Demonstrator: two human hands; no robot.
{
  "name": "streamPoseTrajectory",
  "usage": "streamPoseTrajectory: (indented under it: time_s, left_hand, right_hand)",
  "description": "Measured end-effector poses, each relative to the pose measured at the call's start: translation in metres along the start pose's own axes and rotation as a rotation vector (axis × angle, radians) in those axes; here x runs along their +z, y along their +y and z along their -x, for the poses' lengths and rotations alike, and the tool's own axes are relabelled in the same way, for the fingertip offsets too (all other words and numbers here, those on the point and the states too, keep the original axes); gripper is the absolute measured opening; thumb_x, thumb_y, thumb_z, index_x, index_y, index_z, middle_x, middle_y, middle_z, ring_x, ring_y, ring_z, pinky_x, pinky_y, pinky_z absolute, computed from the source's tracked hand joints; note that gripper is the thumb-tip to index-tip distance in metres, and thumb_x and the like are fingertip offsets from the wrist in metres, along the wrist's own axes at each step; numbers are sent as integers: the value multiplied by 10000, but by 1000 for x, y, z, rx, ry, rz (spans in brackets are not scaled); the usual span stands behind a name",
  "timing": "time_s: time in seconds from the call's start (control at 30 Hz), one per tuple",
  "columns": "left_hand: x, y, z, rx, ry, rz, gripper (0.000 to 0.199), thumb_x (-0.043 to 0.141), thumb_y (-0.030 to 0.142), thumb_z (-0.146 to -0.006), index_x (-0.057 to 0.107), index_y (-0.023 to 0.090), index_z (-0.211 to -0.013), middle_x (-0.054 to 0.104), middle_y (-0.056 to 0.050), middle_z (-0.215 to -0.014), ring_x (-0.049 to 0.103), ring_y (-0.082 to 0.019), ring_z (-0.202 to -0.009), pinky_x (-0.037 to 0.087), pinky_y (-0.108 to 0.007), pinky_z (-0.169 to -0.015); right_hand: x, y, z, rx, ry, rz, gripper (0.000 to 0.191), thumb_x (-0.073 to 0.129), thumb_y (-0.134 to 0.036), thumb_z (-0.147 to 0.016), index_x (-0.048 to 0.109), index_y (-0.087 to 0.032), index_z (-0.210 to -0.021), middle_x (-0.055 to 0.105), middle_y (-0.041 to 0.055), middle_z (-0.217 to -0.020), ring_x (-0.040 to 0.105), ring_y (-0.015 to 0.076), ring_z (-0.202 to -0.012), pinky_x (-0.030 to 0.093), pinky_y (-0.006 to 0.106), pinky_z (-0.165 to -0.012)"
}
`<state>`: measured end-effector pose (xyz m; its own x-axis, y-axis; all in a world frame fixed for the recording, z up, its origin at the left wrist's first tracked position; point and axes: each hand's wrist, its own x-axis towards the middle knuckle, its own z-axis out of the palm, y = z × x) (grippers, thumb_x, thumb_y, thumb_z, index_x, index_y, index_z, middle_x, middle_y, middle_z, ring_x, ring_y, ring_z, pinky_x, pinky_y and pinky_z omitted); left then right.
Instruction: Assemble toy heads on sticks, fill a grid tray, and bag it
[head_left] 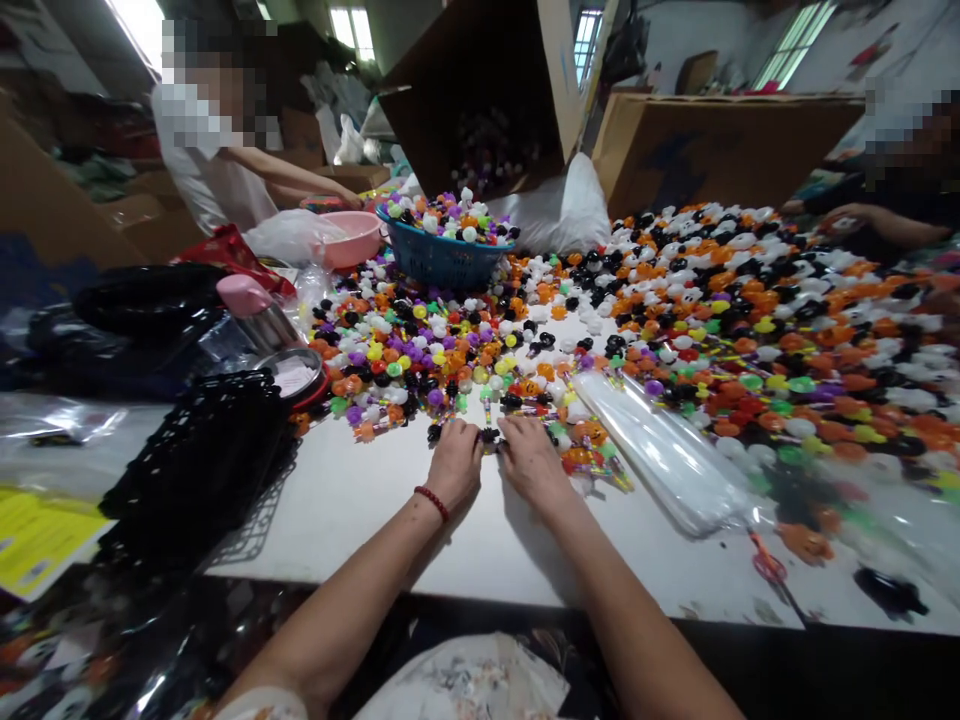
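Observation:
Side by side at the front edge of a heap of small colourful toys (442,345), both of my hands are closed on the white table (337,520). My left hand (456,462), with a red bead bracelet (433,503) at the wrist, has its fingers curled round something dark. My right hand (529,458) is just to the right, its fingers pressed together at the same small dark piece (490,437), which lies between the two hands. Fingers hide most of what they hold. Black and orange toys touch the area around the fingertips.
A blue basket (446,255) of toys and a pink bowl (352,240) stand behind the heap. Clear plastic bags (675,460) and orange scissors (766,562) lie right. A black crate (199,470) is left. Two people are beyond the table, left and right.

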<state>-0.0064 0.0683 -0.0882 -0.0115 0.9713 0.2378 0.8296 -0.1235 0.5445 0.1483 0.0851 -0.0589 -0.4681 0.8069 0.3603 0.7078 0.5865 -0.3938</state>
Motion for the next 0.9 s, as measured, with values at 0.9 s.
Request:
streamPoseTrajectory:
  time_s: [0.9]
  left_hand:
    - [16,13,-113,-66,-166,-75,196,486,110,-852,611,117,-1003,578,-177,-1062,571,-272,-1000,420,-377,-902]
  right_hand:
    - [-28,-4,65,451,57,-650,446,572,-338,-847,651,-163,-1249,711,72,-911,627,197,-744,531,310,-665]
